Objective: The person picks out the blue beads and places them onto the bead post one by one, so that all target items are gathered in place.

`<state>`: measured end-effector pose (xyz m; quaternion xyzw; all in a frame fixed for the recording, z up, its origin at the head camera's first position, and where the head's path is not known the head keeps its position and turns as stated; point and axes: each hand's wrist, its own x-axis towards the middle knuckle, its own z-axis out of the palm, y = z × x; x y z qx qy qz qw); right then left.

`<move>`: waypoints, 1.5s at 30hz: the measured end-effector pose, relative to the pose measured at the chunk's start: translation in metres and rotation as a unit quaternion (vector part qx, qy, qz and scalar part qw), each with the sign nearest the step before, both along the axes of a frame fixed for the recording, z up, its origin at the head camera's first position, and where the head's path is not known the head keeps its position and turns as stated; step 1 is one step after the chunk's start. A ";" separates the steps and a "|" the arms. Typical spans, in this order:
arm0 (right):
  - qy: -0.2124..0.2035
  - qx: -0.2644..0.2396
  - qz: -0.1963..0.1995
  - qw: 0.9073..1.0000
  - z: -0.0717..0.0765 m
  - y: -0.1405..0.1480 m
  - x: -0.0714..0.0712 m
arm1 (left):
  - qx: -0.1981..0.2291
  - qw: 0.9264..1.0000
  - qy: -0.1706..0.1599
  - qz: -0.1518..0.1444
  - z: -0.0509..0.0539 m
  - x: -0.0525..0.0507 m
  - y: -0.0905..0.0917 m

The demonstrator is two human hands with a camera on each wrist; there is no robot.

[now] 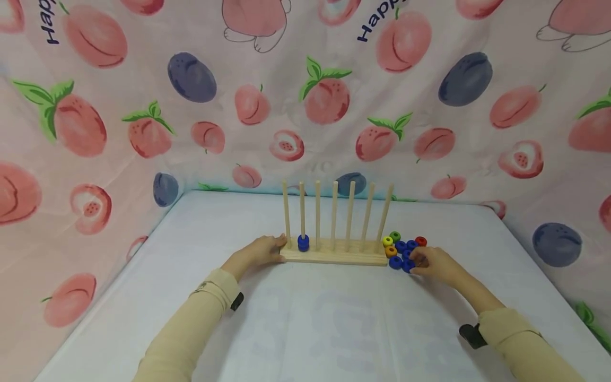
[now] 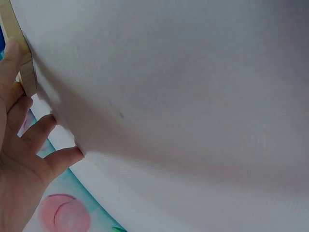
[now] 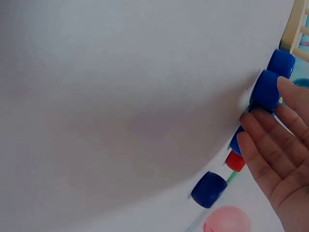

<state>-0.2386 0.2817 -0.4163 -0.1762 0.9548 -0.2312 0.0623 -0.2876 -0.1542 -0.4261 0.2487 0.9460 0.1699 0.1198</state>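
Note:
A wooden rack (image 1: 334, 259) with seven upright pegs stands on the table. Two blue beads (image 1: 303, 243) are stacked on its second peg from the left. My left hand (image 1: 258, 252) grips the rack's left end, its thumb on the wood (image 2: 28, 72) in the left wrist view while other fingers spread behind. Beside the rack's right end lies a cluster of blue, orange (image 1: 391, 251), yellow (image 1: 387, 241), green (image 1: 395, 236) and red (image 1: 420, 241) beads. My right hand (image 1: 439, 265) has thumb and index finger at a blue bead (image 3: 265, 90) on the cluster's near side, pinching it.
In the right wrist view another blue bead (image 3: 208, 189) lies a little apart, past the red one. The white table (image 1: 334, 318) ends at a fruit-printed cloth (image 1: 286, 106) behind and at the sides.

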 end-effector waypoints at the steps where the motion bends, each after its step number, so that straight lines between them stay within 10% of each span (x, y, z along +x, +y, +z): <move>1: 0.000 0.006 0.000 1.000 0.001 -0.001 0.000 | -0.001 1.000 0.001 0.000 0.000 0.000 0.000; 45: -0.022 0.045 0.001 0.999 0.002 -0.005 -0.004 | 0.007 1.000 -0.016 0.005 0.002 -0.001 -0.003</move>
